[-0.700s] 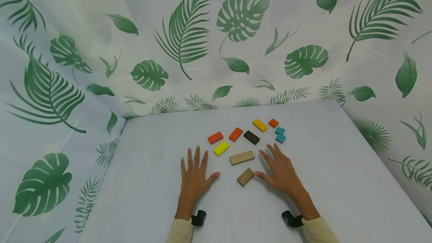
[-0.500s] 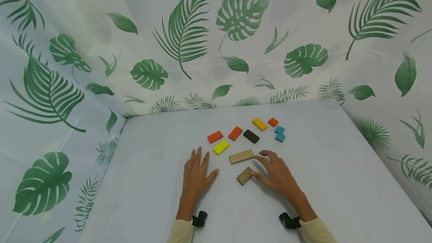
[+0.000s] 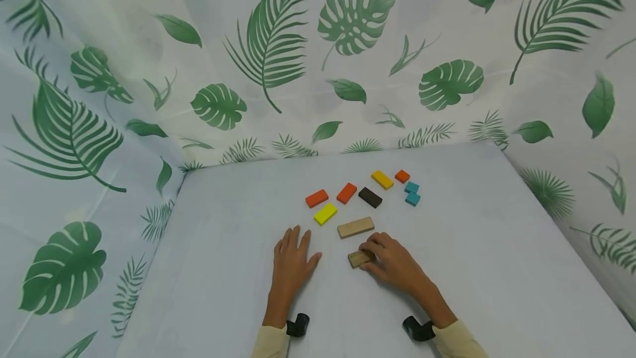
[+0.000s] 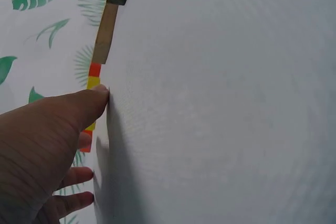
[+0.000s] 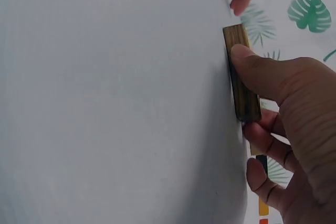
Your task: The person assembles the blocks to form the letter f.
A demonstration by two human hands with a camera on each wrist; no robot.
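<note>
In the head view, my right hand [image 3: 396, 265] pinches a short brown wooden block [image 3: 356, 259] near its right end. Seen from the right wrist, the thumb lies against the near side of the block [image 5: 247, 100], and the other fingers are partly hidden behind it. My left hand [image 3: 290, 267] rests on the table with its fingers extended and holds nothing. A longer, lighter wooden block [image 3: 355, 227] lies just beyond the brown one. Ahead of the left fingertips is a bright yellow block [image 3: 325, 214].
Farther back on the white table [image 3: 223, 247] lie two orange-red blocks, one left [image 3: 317, 198] and another [image 3: 346, 193], a dark block [image 3: 370, 197], an amber block [image 3: 382, 179], a small orange block [image 3: 402, 176] and two small blue blocks [image 3: 412, 199]. Leaf-patterned cloth [image 3: 293, 70] encloses the table.
My right hand has moved left and nearer to me, its spread fingers closing round the brown block, which has turned slightly. The left hand has shifted slightly, with its fingers drawn closer together.
</note>
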